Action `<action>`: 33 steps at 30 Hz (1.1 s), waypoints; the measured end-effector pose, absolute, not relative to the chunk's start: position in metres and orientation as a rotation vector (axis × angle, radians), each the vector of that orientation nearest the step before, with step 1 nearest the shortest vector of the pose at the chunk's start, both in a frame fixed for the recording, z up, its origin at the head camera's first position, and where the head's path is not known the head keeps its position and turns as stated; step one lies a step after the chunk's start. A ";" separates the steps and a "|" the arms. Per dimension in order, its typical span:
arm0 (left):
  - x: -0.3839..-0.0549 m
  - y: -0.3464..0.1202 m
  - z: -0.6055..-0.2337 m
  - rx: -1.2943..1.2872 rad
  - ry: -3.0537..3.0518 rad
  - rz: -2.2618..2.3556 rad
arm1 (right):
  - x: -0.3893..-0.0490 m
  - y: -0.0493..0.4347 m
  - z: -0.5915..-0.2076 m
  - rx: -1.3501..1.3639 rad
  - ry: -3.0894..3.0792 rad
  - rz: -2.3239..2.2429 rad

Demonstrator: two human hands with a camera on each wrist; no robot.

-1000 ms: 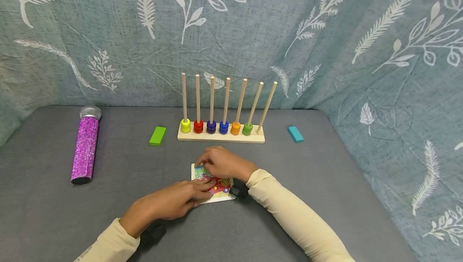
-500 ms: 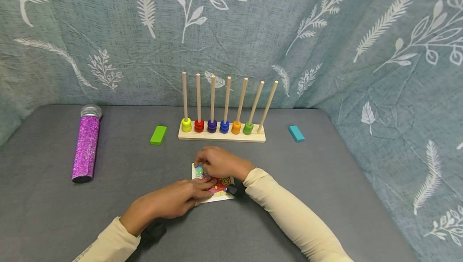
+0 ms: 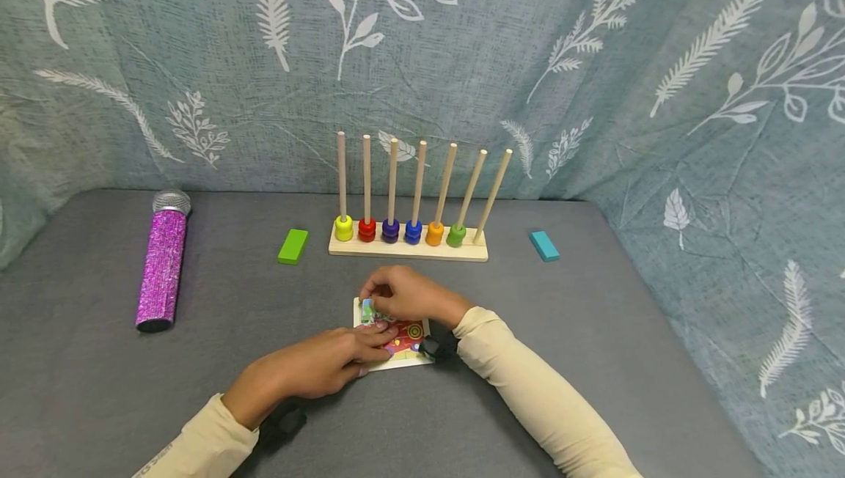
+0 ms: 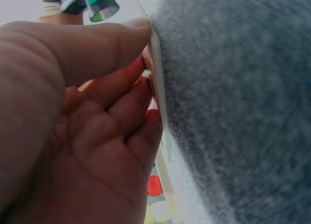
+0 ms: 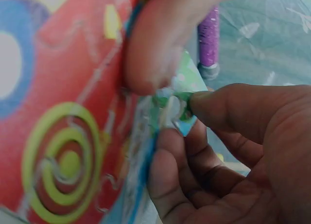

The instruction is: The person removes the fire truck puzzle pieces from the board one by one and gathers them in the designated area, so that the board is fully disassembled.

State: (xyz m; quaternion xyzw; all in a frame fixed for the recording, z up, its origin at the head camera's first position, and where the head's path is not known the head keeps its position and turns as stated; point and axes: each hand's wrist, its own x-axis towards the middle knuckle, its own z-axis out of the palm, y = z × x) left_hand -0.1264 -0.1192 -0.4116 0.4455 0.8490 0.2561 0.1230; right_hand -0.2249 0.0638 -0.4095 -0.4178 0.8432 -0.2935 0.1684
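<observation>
A small jigsaw puzzle (image 3: 403, 346) with a pale border and a red vehicle picture lies on the grey table. My left hand (image 3: 317, 364) rests on its left side, fingers extended over the picture. In the left wrist view the thumb (image 4: 112, 42) lies at the board's edge. Over the puzzle's upper left corner, my right hand (image 3: 412, 295) pinches a green puzzle piece with pale dots (image 5: 188, 74) between thumb and fingers. The piece stands tilted up from the picture in the right wrist view. Fingers hide part of it.
Behind the puzzle stands a wooden peg rack (image 3: 409, 249) with coloured beads on its upright rods. A green block (image 3: 293, 246) is left of it and a blue block (image 3: 544, 245) right. A glittery purple microphone (image 3: 162, 265) lies far left. Patterned cloth (image 3: 422, 60) hangs behind.
My right hand's fingers have shifted slightly at the upper left corner, and the green piece there now looks tilted. The left hand has stayed in place on the puzzle.
</observation>
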 end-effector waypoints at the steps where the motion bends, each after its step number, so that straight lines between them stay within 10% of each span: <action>1: -0.126 -0.119 -0.412 1.306 2.479 0.748 | -0.225 0.065 -0.409 -1.182 2.390 -0.844; 33: -0.130 -0.117 -0.413 1.211 2.437 0.763 | -0.244 0.128 -0.400 -0.957 2.340 -1.194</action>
